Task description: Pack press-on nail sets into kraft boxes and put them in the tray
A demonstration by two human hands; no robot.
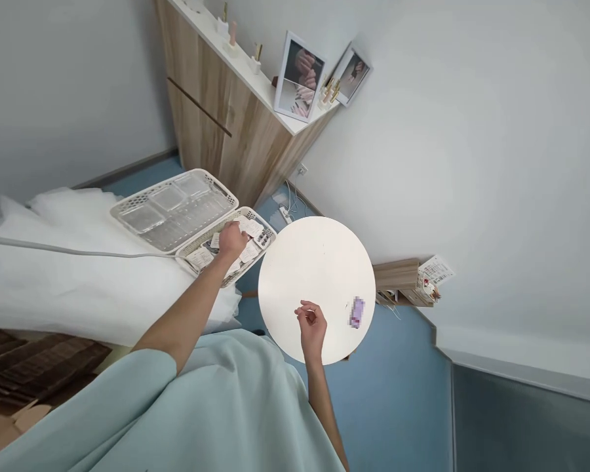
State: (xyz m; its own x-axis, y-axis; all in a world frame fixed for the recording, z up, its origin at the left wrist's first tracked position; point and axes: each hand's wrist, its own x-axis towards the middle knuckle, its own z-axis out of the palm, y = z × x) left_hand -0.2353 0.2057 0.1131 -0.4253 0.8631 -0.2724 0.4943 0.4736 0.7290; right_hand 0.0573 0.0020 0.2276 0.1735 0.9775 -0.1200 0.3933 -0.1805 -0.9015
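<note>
My left hand (pixel 233 239) reaches down into a white plastic basket (pixel 229 282). Its fingers are curled among white labelled packets (pixel 200 257), and what they grip is hidden. The basket's lid (pixel 174 246) lies open on the left, with clear compartments on its inner side. Over the white round table (pixel 319 255), my right hand (pixel 313 328) hovers with loosely bent fingers, a gap showing between thumb and fingers and nothing visible in them. A purple, pixelated item (pixel 356 313) rests on the table to the right of that hand.
White gauzy fabric (pixel 103 288) is heaped beneath the basket. A wooden cabinet (pixel 216 98) behind carries picture frames (pixel 301 77) and small bottles. Beyond the table stand a small shelf (pixel 398 272) and a power strip (pixel 285 214) on the blue floor. A cable (pixel 78 252) crosses the fabric.
</note>
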